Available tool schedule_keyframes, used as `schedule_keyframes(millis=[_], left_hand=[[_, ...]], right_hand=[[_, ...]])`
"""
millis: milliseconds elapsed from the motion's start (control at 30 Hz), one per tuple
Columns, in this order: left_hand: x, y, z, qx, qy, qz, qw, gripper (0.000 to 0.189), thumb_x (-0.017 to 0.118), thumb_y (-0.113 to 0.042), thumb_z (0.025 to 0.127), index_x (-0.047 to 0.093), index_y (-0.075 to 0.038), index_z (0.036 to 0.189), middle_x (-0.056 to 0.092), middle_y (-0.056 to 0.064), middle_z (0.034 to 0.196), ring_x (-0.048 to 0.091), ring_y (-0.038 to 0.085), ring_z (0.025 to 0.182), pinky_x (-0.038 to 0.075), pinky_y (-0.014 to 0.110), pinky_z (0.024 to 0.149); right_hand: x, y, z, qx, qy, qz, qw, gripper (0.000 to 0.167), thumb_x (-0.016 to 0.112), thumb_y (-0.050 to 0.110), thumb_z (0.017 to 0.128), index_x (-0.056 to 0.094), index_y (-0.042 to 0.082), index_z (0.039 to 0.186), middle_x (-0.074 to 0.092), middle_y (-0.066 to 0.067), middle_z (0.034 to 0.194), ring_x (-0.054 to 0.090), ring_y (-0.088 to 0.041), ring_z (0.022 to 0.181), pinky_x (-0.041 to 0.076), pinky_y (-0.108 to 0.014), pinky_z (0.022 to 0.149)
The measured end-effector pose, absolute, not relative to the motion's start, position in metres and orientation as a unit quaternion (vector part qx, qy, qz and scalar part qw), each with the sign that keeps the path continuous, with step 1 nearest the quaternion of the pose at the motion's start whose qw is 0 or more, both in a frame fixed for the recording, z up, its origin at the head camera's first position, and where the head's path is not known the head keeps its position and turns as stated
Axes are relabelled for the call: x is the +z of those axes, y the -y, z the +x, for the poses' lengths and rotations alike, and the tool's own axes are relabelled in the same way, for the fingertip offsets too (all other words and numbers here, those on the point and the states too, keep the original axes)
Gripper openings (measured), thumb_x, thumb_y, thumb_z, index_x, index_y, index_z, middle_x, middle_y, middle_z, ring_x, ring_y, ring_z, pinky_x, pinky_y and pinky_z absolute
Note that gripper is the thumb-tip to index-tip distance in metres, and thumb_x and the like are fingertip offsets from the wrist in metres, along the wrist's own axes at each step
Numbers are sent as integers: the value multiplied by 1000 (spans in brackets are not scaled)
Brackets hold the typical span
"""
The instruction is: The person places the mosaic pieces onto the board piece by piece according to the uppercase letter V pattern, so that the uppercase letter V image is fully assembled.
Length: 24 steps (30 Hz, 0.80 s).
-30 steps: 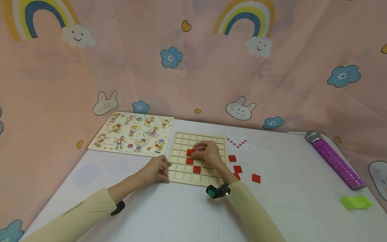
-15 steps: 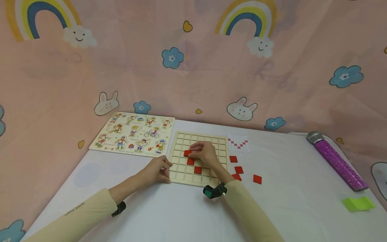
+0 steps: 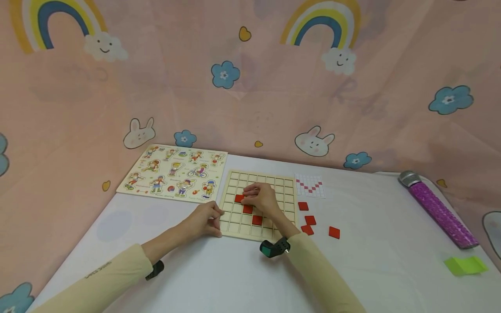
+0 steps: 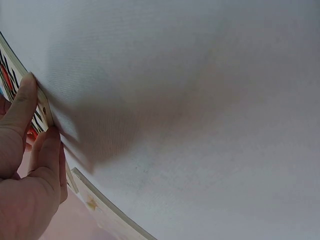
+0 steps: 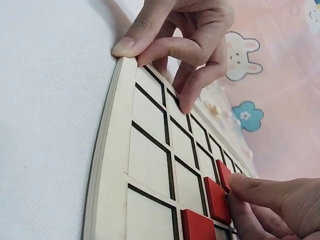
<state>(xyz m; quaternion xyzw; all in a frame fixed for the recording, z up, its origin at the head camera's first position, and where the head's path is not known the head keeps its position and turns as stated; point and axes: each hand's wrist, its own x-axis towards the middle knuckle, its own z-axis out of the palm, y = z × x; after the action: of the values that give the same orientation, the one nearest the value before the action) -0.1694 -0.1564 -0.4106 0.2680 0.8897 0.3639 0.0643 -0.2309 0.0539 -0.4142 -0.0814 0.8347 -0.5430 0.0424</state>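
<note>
Three red tiles (image 3: pixel 248 209) lay on the grid board (image 3: pixel 236 217) | farthest tile (image 3: pixel 238 198) pinched by right hand (image 3: pixel 264 201), inward of the board's left edge | left hand (image 3: pixel 203 219) gripped its near-left corner | squaring up before release seemed best

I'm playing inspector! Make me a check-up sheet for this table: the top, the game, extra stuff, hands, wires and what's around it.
Surface: white tabletop, faint round patch at left
Job's things: grid board with three red tiles on it; four loose red tiles and a pattern card beside it
Clutter: picture puzzle, sparkly microphone, green paper
Hands: left hand grips the board's near left corner; right hand holds the farthest tile on the board
Cables: nothing seen
Surroundings: pink cartoon-print backdrop
</note>
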Motion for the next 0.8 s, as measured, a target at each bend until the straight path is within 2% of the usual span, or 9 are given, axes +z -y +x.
schedule_keyframes(millis=[500,800], left_hand=[[-413,156,-170,364,-892,263,61,25,84,-5,67,61,-7,60,58,7,95,59,31,109,49,38,94],[-411,156,-169,369,-890,258,65,25,84,-5,67,61,-7,61,58,8,96,58,33,110,49,39,95]], right_hand=[[-412,-71,-228,-586,-804,-60,79,30,75,2,80,66,-4,108,70,-17,103,67,-26,99,54,-33,88],[-408,-111,-222,-614,-783,-44,92,35,70,5,86,60,-6,118,66,-20,113,67,-21,98,55,-26,83]])
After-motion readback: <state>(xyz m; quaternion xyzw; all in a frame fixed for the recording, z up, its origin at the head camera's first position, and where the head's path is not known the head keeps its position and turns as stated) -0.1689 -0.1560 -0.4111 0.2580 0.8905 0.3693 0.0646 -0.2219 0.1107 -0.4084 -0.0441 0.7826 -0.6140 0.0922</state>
